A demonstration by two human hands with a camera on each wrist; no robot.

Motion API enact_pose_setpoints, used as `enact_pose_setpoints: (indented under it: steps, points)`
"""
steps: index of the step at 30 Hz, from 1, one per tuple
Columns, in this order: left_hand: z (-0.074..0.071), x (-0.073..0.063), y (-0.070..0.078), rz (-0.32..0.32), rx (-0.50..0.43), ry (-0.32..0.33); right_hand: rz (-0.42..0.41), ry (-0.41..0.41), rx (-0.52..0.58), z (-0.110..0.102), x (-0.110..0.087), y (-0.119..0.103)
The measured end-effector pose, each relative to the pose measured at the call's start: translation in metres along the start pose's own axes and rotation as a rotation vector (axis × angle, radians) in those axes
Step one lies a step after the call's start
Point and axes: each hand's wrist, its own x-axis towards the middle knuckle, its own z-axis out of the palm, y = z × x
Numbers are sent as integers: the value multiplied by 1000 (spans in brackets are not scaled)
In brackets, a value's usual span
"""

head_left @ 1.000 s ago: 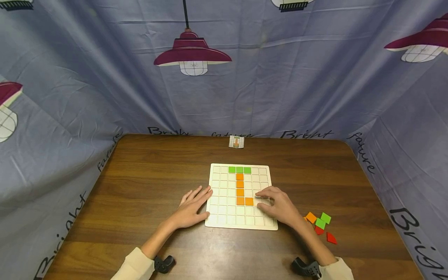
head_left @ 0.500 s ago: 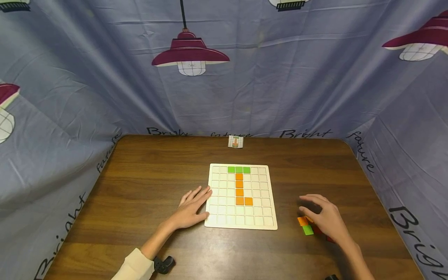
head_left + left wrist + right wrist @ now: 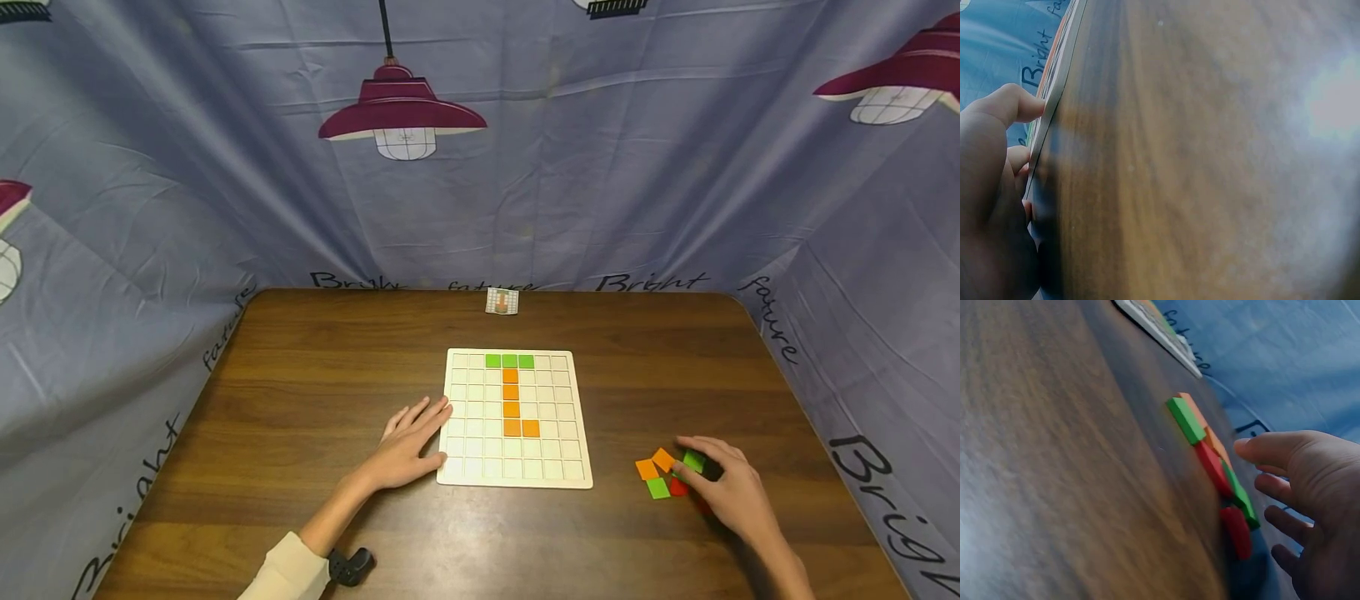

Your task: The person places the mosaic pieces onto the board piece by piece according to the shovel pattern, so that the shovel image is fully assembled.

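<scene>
A cream grid board (image 3: 480, 469) lies mid-table, with a row of green squares (image 3: 510, 361) at its far edge and an orange column (image 3: 511, 392) ending in one orange square to the right. My left hand (image 3: 405, 450) rests against the board's left edge, fingers spread; the left wrist view shows the thumb (image 3: 1025, 105) touching the edge. Over the loose pieces to the right hovers my right hand (image 3: 731, 492), fingers parted, holding nothing visible. Below it lie orange tiles (image 3: 647, 469), a green tile (image 3: 658, 488) and a red piece (image 3: 678, 486). In the right wrist view another red piece (image 3: 1236, 531) appears.
A small printed card (image 3: 502, 301) showing a grid pattern lies at the table's far edge. Patterned blue-grey curtain (image 3: 525, 208) surrounds the wooden table (image 3: 337, 350). A black wrist camera (image 3: 351, 567) sits on the left wrist.
My right hand has moved from the board rightward to the loose pieces. The pieces have shifted, with a green tile now at the near left of the group. The left hand stays put.
</scene>
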Motion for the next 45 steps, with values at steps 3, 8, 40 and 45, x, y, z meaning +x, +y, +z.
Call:
enact_pose_setpoints:
  steps: [3, 8, 40, 45]
  points:
    - [0, 0, -1, -2, 7, 3, -34, 19, -4, 7, 1, 1]
    - [0, 0, 0, -2, 9, 4, -79, 40, -14, 14, 6, 0]
    - [0, 0, -1, -9, 17, 9, -121, 1, -89, 15, 7, -5]
    - [0, -1, -1, -6, 14, 10, -136, 17, -103, 17, 10, -6]
